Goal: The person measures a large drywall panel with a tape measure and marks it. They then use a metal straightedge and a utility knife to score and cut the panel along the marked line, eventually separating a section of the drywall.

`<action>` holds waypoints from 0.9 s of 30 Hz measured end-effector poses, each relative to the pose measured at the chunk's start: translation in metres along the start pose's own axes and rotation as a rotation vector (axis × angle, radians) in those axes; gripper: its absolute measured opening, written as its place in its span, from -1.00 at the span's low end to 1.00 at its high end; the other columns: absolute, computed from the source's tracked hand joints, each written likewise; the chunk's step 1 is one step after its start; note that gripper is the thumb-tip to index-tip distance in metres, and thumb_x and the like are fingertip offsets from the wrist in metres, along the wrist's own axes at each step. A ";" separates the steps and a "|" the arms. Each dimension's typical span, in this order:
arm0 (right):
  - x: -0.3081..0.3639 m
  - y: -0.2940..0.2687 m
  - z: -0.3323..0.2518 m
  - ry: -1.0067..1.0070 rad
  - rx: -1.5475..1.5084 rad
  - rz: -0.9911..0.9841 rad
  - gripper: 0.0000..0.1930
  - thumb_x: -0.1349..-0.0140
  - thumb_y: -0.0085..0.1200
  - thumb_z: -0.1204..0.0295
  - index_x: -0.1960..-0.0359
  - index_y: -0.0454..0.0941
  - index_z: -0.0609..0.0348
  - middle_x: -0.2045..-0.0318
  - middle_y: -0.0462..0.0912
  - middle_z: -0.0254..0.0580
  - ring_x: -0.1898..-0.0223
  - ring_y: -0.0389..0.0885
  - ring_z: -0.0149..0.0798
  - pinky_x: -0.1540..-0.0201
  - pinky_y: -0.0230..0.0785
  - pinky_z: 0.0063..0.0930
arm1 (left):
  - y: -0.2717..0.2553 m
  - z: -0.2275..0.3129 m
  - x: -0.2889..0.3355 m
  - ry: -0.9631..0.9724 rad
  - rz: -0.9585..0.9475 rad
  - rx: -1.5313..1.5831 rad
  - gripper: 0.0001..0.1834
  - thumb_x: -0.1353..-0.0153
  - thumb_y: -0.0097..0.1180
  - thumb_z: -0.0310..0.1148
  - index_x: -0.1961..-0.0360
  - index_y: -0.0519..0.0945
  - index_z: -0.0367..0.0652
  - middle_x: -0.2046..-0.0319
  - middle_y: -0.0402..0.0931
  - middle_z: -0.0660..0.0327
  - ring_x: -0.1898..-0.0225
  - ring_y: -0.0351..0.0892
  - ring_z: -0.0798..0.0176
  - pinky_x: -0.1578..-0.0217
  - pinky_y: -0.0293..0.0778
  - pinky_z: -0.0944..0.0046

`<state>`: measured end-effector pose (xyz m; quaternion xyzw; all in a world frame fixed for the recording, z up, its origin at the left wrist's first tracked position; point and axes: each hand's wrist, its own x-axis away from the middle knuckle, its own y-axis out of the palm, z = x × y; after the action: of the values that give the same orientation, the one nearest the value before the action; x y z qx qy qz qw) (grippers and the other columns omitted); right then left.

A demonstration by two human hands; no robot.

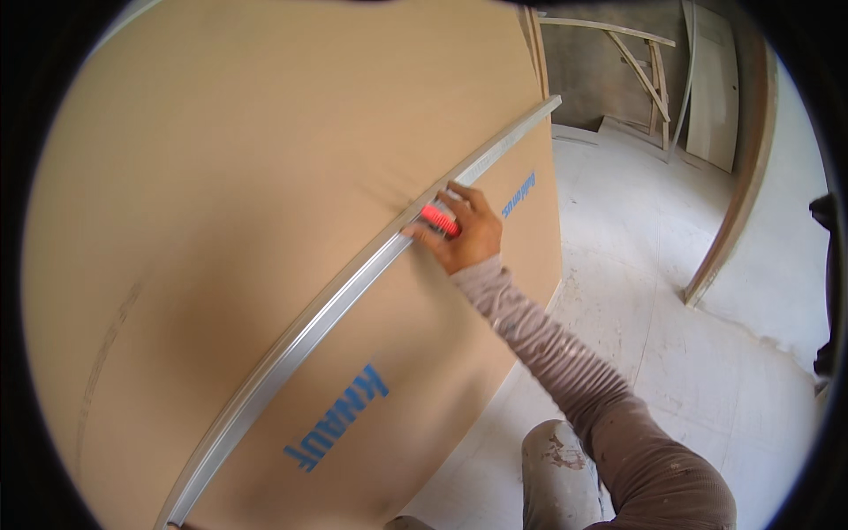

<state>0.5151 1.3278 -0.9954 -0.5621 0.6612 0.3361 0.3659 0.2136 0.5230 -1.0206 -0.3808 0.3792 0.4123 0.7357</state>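
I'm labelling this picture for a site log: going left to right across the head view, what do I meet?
Large blue lettering → the right hand with the red object it grips → smaller blue lettering → wooden frame → leaning pale panel.

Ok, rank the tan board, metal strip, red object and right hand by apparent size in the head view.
1. tan board
2. metal strip
3. right hand
4. red object, partly hidden by the fingers, so ranked by what shows
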 end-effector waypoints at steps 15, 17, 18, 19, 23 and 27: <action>-0.023 -0.021 0.063 0.165 -0.233 -0.100 0.06 0.20 0.68 -0.02 -0.15 0.36 0.56 -0.04 0.27 -0.01 0.06 0.63 -0.09 0.24 0.67 -0.28 | 0.010 0.245 0.113 -0.338 -0.090 0.407 -0.22 -0.58 -0.05 -0.06 -0.50 0.09 -0.52 -0.55 -0.04 -0.26 -0.58 -0.08 -0.09 -0.53 -0.09 0.09; -0.022 -0.020 0.064 0.106 -0.193 -0.101 0.08 0.19 0.62 -0.13 -0.11 0.37 0.59 -0.01 0.26 -0.02 0.13 0.66 -0.12 0.22 0.71 -0.32 | 0.031 0.324 0.146 -0.228 -0.042 0.471 -0.06 -0.58 -0.12 0.10 -0.55 -0.12 -0.50 -0.61 -0.42 -0.25 -0.65 -0.44 -0.11 -0.59 -0.33 0.06; -0.022 -0.018 0.064 0.093 -0.192 -0.098 0.08 0.19 0.61 -0.15 -0.11 0.38 0.60 -0.01 0.26 -0.02 0.16 0.66 -0.13 0.23 0.71 -0.33 | 0.035 0.365 0.170 -0.121 -0.073 0.207 -0.04 -0.57 -0.12 0.11 -0.57 -0.21 -0.46 -0.60 -0.50 -0.30 -0.63 -0.54 -0.26 -0.58 -0.38 -0.10; -0.022 -0.015 0.064 0.095 -0.220 -0.114 0.08 0.18 0.60 -0.16 -0.10 0.38 0.60 -0.01 0.25 -0.02 0.18 0.67 -0.13 0.23 0.72 -0.34 | 0.047 0.411 0.191 0.012 -0.024 0.092 -0.03 -0.58 -0.11 0.06 -0.57 -0.29 -0.44 -0.57 -0.54 -0.38 -0.60 -0.60 -0.42 -0.54 -0.44 -0.31; -0.024 -0.010 0.063 0.096 -0.233 -0.116 0.06 0.17 0.60 -0.16 -0.08 0.39 0.61 0.01 0.25 -0.03 0.22 0.68 -0.15 0.26 0.73 -0.38 | 0.058 0.581 0.278 0.099 0.034 0.179 0.20 -0.44 0.16 0.03 -0.54 -0.47 -0.46 -0.53 -0.66 -0.47 -0.57 -0.71 -0.49 -0.47 -0.52 -0.44; -0.026 -0.015 0.057 0.152 -0.279 -0.130 0.03 0.15 0.64 -0.07 -0.08 0.39 0.59 0.01 0.24 -0.04 0.23 0.68 -0.16 0.26 0.72 -0.39 | 0.032 0.682 0.315 -0.074 -0.131 0.327 0.66 -0.02 0.39 0.39 -0.44 -0.54 -0.65 -0.47 -0.72 -0.58 -0.54 -0.73 -0.56 -0.47 -0.49 -0.45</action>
<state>0.5384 1.3870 -1.0023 -0.6730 0.5961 0.3566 0.2542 0.4683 1.2306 -1.0148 -0.2645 0.3882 0.3099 0.8266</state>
